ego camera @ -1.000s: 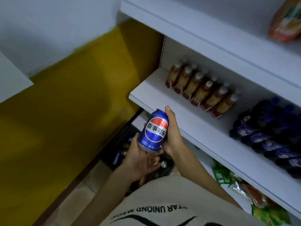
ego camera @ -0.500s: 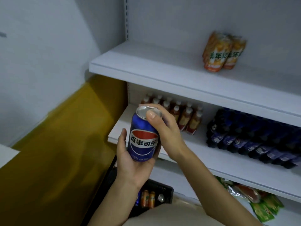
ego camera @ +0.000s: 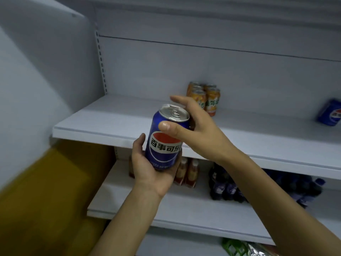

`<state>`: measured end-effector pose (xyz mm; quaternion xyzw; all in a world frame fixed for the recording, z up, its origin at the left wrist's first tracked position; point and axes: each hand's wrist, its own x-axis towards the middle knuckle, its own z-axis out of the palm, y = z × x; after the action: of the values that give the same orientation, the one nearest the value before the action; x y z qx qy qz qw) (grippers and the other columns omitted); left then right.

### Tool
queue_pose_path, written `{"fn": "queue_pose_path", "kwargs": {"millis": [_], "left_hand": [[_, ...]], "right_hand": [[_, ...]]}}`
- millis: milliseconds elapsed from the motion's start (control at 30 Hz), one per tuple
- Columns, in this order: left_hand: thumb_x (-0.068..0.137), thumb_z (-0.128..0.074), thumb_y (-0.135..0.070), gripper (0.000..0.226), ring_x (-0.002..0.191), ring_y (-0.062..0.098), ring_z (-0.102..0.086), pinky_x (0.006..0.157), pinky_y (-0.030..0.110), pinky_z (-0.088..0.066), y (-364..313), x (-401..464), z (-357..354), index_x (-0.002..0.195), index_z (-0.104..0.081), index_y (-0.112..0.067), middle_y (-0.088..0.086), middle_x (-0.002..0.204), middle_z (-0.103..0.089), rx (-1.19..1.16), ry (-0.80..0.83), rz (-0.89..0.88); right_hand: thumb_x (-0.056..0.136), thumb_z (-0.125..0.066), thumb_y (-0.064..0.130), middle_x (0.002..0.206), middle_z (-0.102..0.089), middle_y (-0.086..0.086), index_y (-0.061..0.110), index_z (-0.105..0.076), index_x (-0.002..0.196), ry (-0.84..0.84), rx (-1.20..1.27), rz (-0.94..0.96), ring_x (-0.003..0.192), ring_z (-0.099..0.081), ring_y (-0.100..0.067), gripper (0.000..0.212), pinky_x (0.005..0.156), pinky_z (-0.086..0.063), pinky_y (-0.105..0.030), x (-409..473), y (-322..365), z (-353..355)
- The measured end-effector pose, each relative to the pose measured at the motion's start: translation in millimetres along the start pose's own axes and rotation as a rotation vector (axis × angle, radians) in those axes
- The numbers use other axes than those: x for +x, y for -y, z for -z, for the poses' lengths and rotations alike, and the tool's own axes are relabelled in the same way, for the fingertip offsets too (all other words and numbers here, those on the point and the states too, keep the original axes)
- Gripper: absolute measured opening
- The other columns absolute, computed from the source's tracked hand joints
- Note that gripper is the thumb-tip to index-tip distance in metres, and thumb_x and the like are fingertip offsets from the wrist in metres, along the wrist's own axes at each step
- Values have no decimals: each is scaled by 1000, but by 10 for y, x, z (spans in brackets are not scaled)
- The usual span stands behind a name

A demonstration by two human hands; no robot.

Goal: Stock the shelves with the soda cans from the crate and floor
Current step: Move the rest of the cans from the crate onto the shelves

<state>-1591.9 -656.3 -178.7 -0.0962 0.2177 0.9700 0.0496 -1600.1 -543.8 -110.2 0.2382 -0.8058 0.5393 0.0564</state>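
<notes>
While held upright: blue can point(ego camera: 166, 139), label 百事可乐.
Left hand point(ego camera: 151, 169): cups its base.
Right hand point(ego camera: 193, 126): pinches its top.
Far shelf point(ego camera: 110, 122): orange cans point(ego camera: 204, 98).
Far right: second blue can point(ego camera: 330, 112).

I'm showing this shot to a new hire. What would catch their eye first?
The blue cola can at centre, gripped from below by the left hand and pinched near its top by the right hand. Behind it, orange cans cluster on the upper shelf, with another blue can at far right.
</notes>
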Motion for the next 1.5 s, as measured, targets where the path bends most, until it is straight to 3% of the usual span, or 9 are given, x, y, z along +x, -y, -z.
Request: {"fn": "queue_pose_path", "kwargs": {"millis": [333, 467, 567, 667, 867, 1033, 1300, 1400, 1500], "left_hand": [[90, -51, -40, 35, 86, 29, -65, 87, 39, -50, 576, 304, -608, 96, -66, -9, 14, 83, -73, 124, 125, 68], [86, -50, -49, 36, 97, 21, -68, 82, 34, -56, 748, 346, -562, 104, -64, -21, 1, 98, -74, 557, 332, -178], [70, -69, -61, 60, 104, 11, -65, 83, 26, -55, 889, 387, -663, 116, -58, -23, -6, 110, -69, 914, 597, -342], [65, -82, -41, 62, 99, 4, -65, 77, 20, -53, 1183, 438, -939, 117, -54, -26, -12, 108, -67, 1195, 697, -344], [69, -81, -28, 49, 90, 1, -64, 69, 11, -52, 2121, 681, -1449, 110, -54, -27, -12, 101, -66, 1270, 674, -349], [64, -85, -12, 49, 87, 2, -64, 66, 11, -49, 3308, 1025, -2018, 97, -52, -26, -12, 98, -65, 1261, 667, -314], [69, -83, -28, 54, 96, 0, -60, 74, 13, -48, 4636, 1574, -2746, 110, -48, -27, -18, 102, -60, 1396, 760, -215], [67, -85, -28, 57, 87, -5, -58, 65, 8, -43, 4971, 1806, -2924, 111, -48, -26, -20, 97, -59, 1432, 703, -188], [66, -86, -22, 60, 93, 4, -60, 75, 16, -47, 5261, 2048, -3000, 113, -49, -22, -11, 105, -62, 1403, 639, -143]], "right_hand": [[60, -74, 50, 107, -66, 13, 30, -54, 113, -101, -59, -53, 94, -66, -3, 60, 76, -57, -21, 39, -144, 819], [64, -80, 47, 96, -70, 7, 24, -59, 106, -243, -59, -97, 85, -70, -6, 52, 68, -55, -21, -121, -107, 1099], [64, -79, 46, 93, -71, 4, 20, -60, 106, -320, -85, -194, 84, -70, -10, 53, 72, -56, -27, -321, -131, 1443], [65, -80, 43, 99, -71, 0, 17, -60, 112, -284, -153, -275, 91, -69, -13, 58, 81, -57, -33, -536, -221, 1824], [76, -74, 41, 110, -62, 9, 27, -48, 124, -295, -262, -327, 98, -64, -10, 56, 79, -58, -28, -880, -677, 2736], [67, -84, 34, 118, -57, 11, 25, -35, 137, -372, -394, -322, 100, -59, -5, 86, 78, -53, -18, -1152, -1265, 3766], [66, -85, 14, 103, -62, 12, 25, -49, 115, -413, -301, -377, 90, -62, -4, 62, 67, -51, -14, -1286, -2021, 5248], [65, -84, 10, 106, -63, 10, 26, -53, 118, -445, -244, -389, 93, -60, -4, 63, 67, -47, -11, -1249, -2309, 5612], [63, -86, 10, 113, -61, 8, 31, -52, 122, -430, -200, -410, 100, -59, -8, 71, 75, -50, -18, -1151, -2597, 5866]]}}
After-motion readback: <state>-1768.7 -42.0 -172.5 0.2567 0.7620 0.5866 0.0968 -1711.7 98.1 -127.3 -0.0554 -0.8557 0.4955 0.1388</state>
